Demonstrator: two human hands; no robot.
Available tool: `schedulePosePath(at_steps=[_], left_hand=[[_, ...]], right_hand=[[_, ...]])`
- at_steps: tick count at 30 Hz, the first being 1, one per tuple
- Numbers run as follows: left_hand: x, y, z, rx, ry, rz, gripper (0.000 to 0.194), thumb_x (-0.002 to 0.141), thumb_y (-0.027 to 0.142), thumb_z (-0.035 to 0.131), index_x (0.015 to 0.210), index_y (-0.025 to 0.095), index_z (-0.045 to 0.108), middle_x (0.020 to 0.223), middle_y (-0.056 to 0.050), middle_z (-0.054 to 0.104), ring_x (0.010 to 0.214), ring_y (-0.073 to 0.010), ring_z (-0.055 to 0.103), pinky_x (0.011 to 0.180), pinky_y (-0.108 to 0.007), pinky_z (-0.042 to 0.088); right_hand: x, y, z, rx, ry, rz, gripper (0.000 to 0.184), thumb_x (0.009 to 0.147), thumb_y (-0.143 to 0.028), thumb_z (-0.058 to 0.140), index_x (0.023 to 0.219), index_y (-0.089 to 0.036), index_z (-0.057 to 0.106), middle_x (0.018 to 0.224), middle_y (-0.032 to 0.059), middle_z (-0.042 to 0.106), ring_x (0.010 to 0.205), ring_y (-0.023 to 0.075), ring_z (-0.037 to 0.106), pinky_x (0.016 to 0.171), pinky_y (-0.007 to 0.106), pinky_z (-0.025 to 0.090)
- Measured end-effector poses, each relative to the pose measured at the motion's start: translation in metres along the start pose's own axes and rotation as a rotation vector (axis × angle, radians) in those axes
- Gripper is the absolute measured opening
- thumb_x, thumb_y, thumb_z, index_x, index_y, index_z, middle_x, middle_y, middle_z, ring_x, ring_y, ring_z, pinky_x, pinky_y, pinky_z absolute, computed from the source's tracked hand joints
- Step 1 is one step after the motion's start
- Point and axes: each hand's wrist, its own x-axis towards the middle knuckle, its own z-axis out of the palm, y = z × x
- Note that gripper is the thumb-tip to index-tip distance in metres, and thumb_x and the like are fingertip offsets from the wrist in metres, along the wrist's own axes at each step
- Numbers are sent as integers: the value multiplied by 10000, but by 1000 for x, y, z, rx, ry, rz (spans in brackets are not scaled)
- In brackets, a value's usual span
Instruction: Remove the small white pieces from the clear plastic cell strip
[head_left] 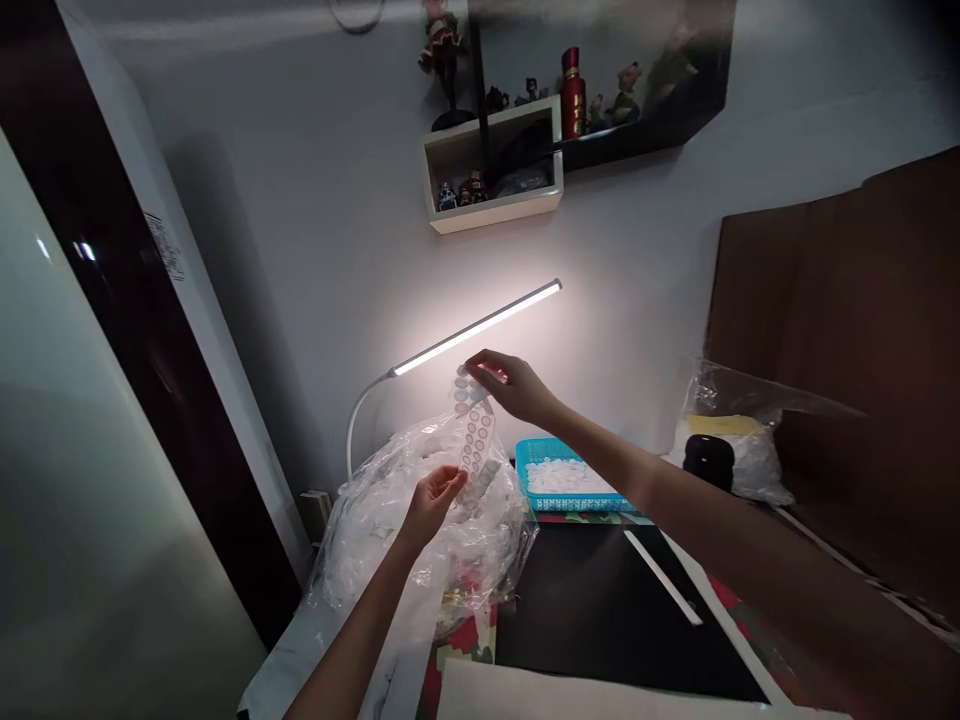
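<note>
A strip of round stickers [477,440] hangs in the air under the lamp, its pale ringed circles set in rows. My left hand [439,500] pinches the strip near its lower part. Higher up and to the right, my right hand [506,380] grips the upper end between thumb and fingers. Right behind the strip lies a large clear plastic bag [390,500] bulging with whitish contents. What lies inside the bag is too blurred to name.
A lit lamp bar [480,327] stretches above my hands. Beyond my right forearm sits a blue basket [532,447] of small white pieces. A black mat [585,610] bears a white strip [664,578]. Farther right stand a black object [709,460] and a cardboard panel [832,290].
</note>
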Motion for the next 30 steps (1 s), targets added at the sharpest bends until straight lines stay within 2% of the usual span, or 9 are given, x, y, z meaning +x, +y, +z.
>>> schedulePosePath(at_steps=[4, 9, 12, 16, 20, 23, 25, 27, 30], left_hand=[[-4, 10, 30, -257, -180, -32, 336, 699, 335, 603, 853, 61, 488, 755, -42, 477, 660, -75, 446, 599, -182, 369], [1, 18, 63, -361, -61, -116, 341, 738, 377, 566, 859, 71, 478, 764, -31, 464, 640, -47, 433, 584, -159, 350], [13, 18, 76, -335, -67, -132, 359, 724, 381, 582, 901, 73, 530, 787, -45, 495, 661, -63, 460, 593, -166, 367], [28, 19, 80, -386, -222, -288, 378, 713, 359, 597, 967, 80, 572, 853, -75, 535, 677, -79, 489, 583, -171, 382], [29, 21, 71, -389, -380, -340, 410, 693, 215, 628, 1082, 113, 546, 1048, -98, 513, 862, -110, 506, 733, -187, 411], [28, 26, 66, -387, -290, -332, 553, 663, 174, 651, 1177, 105, 461, 1085, -119, 500, 885, -123, 516, 776, -219, 420], [27, 33, 66, -374, -255, -306, 607, 659, 184, 658, 1207, 91, 415, 1080, -134, 504, 885, -136, 525, 768, -225, 424], [25, 44, 70, -341, -263, -287, 598, 670, 215, 652, 1201, 90, 409, 1074, -139, 510, 889, -147, 533, 765, -225, 426], [21, 62, 83, -240, -355, -261, 530, 692, 281, 632, 1151, 91, 447, 1060, -138, 522, 888, -171, 540, 758, -239, 430]], right_hand=[[-29, 15, -44, 107, 50, 126, 354, 819, -442, 426, 914, -119, 538, 790, 26, 534, 712, 87, 473, 618, 194, 352], [-99, 52, -90, 47, 369, 369, 347, 785, -435, 469, 858, -102, 530, 845, 45, 505, 756, 86, 446, 662, 182, 352], [-145, 81, -106, 206, 553, 572, 420, 712, -510, 520, 890, -130, 504, 805, 23, 467, 711, 79, 423, 636, 179, 363], [-191, 109, -122, 353, 682, 698, 498, 622, -537, 593, 862, -114, 487, 776, 25, 447, 659, 75, 410, 595, 184, 381], [-226, 113, -133, 400, 733, 830, 459, 614, -489, 630, 876, -130, 515, 757, 23, 435, 665, 79, 403, 577, 180, 365], [-249, 108, -135, 723, 668, 817, 330, 617, -375, 657, 733, -123, 477, 748, 31, 402, 701, 101, 399, 613, 207, 367], [-260, 104, -132, 846, 465, 711, 303, 731, -347, 535, 604, -105, 403, 704, 49, 382, 699, 116, 397, 666, 241, 360], [-263, 97, -123, 784, 281, 615, 387, 825, -344, 396, 530, -99, 340, 633, 61, 362, 653, 118, 387, 681, 256, 337], [-248, 78, -101, 631, 206, 642, 370, 838, -375, 413, 594, -97, 394, 695, 59, 424, 684, 104, 413, 678, 234, 335]])
